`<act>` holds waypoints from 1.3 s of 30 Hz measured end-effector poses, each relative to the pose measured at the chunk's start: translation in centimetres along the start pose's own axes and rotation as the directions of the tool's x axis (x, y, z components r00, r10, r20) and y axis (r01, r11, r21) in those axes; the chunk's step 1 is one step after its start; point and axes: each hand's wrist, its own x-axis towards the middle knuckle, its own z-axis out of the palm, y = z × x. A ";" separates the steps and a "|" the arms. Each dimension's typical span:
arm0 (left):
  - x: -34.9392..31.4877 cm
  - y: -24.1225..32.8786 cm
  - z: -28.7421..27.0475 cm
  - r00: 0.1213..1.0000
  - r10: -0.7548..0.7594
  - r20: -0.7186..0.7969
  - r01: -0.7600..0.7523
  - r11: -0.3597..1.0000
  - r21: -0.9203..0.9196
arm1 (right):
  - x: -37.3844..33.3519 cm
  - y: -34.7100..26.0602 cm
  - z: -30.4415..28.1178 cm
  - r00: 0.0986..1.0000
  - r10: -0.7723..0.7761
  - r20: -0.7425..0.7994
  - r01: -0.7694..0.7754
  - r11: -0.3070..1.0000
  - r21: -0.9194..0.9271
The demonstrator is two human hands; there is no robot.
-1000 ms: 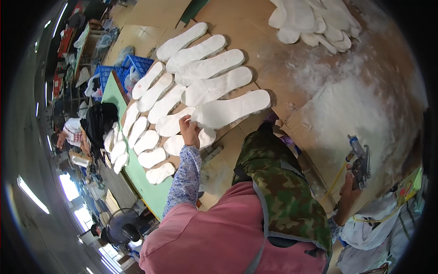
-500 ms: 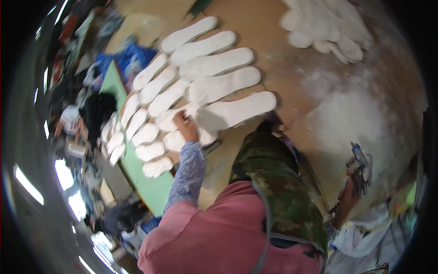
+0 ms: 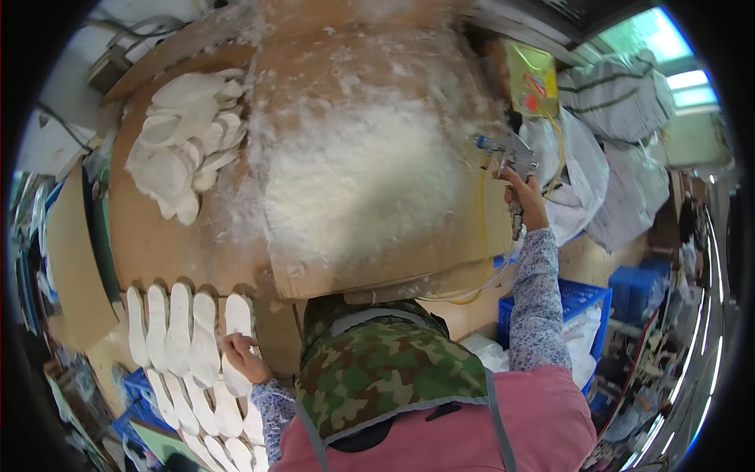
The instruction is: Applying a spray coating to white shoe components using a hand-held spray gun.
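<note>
My right hand (image 3: 525,195) is wrapped round the handle of a metal spray gun (image 3: 503,153) with a blue fitting. It holds the gun up at the right edge of the cardboard. My left hand (image 3: 245,360) is low on the left, fingers bent at the middle of a white insole (image 3: 238,313). The insole's two ends show above and below my fingers. Beside it, more white insoles (image 3: 179,329) lie side by side in rows. A loose heap of white insoles (image 3: 189,138) sits farther back on the left.
White residue coats the cardboard sheet (image 3: 314,275) in the middle. A yellow hose (image 3: 483,212) hangs near the gun. On the right are a yellow tin (image 3: 531,79), white sacks (image 3: 578,173) and a blue crate (image 3: 578,295). A camouflage apron (image 3: 393,362) covers my front.
My view has swung from the insole rows to the coated cardboard. My left hand has gone from a lower row to the end insole of the top row. The right hand still holds the gun.
</note>
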 end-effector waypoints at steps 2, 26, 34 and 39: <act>-2.1 -1.6 -1.2 0.995 -0.087 0.050 0.078 0.983 0.167 | 3.1 4.7 0.0 0.999 -0.005 -0.050 0.002 0.999 -0.054; -33.2 -16.4 -14.9 0.136 -0.917 -0.374 -0.138 0.356 -0.924 | 4.7 3.3 0.6 0.940 -0.224 0.256 0.340 0.624 -0.703; -32.5 -22.7 -22.1 0.376 -0.842 -0.387 -0.324 0.271 -0.906 | -13.5 3.8 14.0 0.725 -0.334 0.602 0.621 0.696 -0.361; -34.3 -22.0 -24.6 0.561 -0.733 -0.384 -0.364 0.198 -0.910 | -33.1 11.2 33.1 0.187 0.273 0.944 -0.038 0.962 -0.270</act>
